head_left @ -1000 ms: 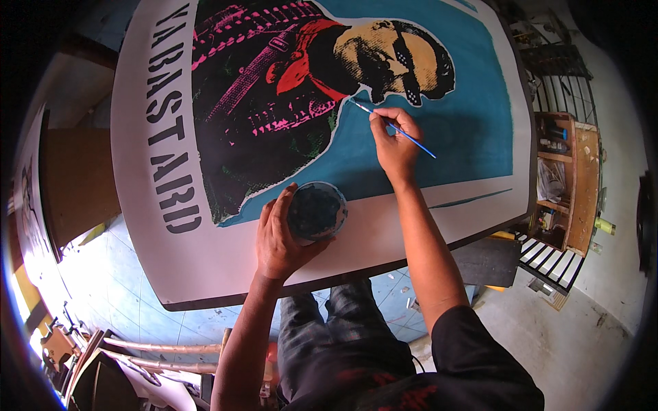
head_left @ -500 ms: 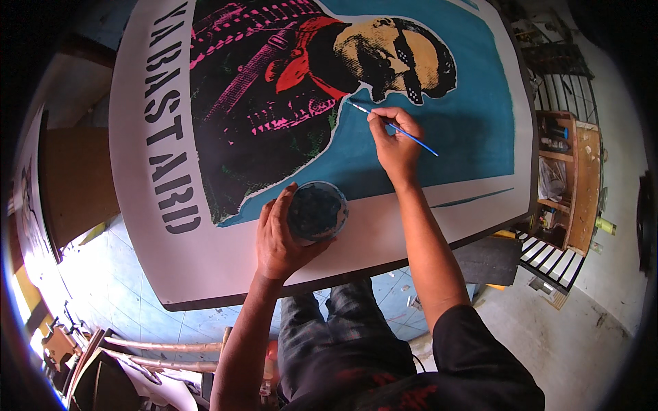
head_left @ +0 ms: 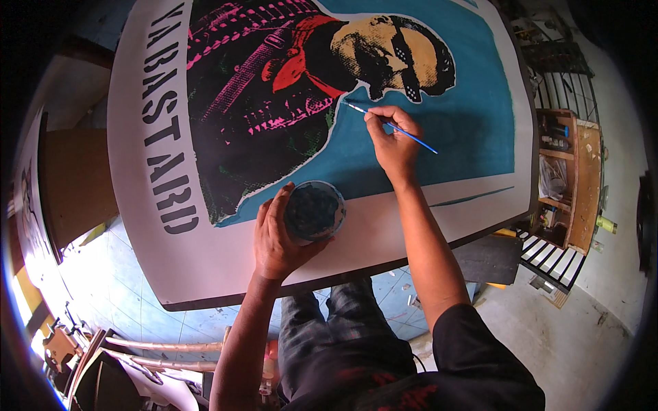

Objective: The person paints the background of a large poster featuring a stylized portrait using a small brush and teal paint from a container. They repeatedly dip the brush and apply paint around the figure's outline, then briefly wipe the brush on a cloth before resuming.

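A large poster [head_left: 274, 270] lies flat before me, with a stencil-like portrait in black, pink, red and yellow on a teal ground. Between the fingers of my right hand [head_left: 393, 140] is a thin blue paintbrush [head_left: 414, 137]. Its tip meets the teal area at the white outline, just below the red neckerchief [head_left: 291, 70]. My left hand [head_left: 277, 240] is wrapped around a round tub of dark teal paint [head_left: 314, 209], held over the poster's near edge. Part of the tub's side is hidden by my fingers.
Dark lettering [head_left: 161, 130] runs down the poster's left border. A wooden shelf unit [head_left: 584, 185] with bottles and bags stands at the right, beside a black slatted rack [head_left: 558, 264]. Bamboo poles [head_left: 164, 346] lie at lower left, above blue floor tiles [head_left: 130, 277].
The brush tip has shifted slightly to the left along the white outline. My left hand and the paint tub have also moved a little left.
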The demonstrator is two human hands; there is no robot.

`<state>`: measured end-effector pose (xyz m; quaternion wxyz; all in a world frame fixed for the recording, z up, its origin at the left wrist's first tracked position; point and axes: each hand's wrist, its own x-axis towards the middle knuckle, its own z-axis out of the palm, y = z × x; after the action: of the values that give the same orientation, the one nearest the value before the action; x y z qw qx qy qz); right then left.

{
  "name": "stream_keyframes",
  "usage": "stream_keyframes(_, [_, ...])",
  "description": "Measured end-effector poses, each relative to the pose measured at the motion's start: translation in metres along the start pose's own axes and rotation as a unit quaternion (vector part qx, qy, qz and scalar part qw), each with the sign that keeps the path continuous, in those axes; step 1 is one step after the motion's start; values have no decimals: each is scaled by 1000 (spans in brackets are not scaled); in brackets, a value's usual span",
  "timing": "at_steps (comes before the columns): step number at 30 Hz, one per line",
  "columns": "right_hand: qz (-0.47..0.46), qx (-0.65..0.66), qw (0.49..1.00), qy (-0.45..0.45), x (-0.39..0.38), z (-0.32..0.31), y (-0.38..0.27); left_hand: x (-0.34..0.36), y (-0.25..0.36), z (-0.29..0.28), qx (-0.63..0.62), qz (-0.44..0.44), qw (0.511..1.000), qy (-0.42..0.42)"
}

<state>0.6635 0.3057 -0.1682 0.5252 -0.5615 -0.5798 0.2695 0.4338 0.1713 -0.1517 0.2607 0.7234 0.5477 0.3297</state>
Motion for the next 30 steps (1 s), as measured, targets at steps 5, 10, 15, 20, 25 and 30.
stream_keyframes(5, [14, 9, 999, -31, -3, -5, 4, 0, 1, 0, -2, -2, 1000, 3])
stream_keyframes(10, [16, 26, 999, -25, -2, -6, 4, 0, 1, 0, -5, -5, 1000, 1])
stream_keyframes(15, [6, 11, 1000, -13, -2, -2, 1, 0, 1, 1, -10, -2, 1000, 4])
stream_keyframes(20, [13, 0, 999, -49, -4, -6, 2, -1, 1, 0, 1, -4, 1000, 1])
stream_keyframes(25, [13, 8, 999, -31, -2, -5, 4, -1, 1, 0, 1, -9, 1000, -5])
stream_keyframes(30, [-11, -15, 1000, 4, 0, -1, -1, 0, 0, 0, 5, -3, 1000, 1])
